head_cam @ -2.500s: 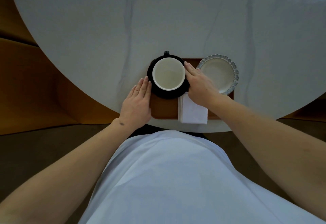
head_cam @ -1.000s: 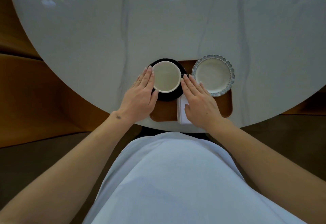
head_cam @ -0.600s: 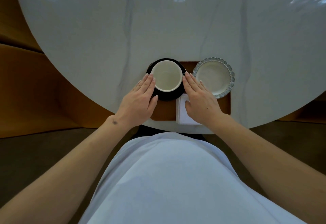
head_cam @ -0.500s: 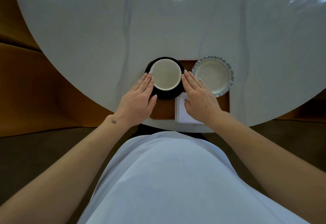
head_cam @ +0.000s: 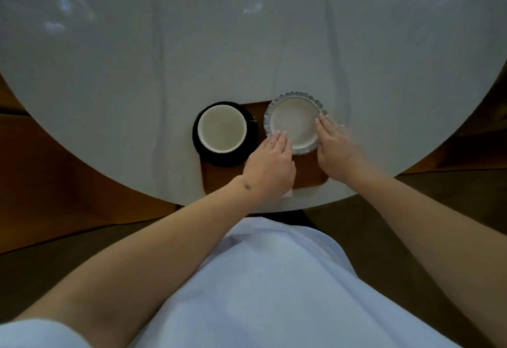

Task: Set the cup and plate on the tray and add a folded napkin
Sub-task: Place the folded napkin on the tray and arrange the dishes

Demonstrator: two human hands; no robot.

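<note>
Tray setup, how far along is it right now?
Done: the cup on its black saucer sits at the tray's left end. In hand: the left hand and right hand flank the scalloped plate, fingertips on its rim. Left: the napkin is mostly hidden under the left hand, so check it.

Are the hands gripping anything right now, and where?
Both hands flank the scalloped plate: left hand at its near-left rim, right hand at its right rim. Fingers lie flat; touching, not a clear grip.
</note>
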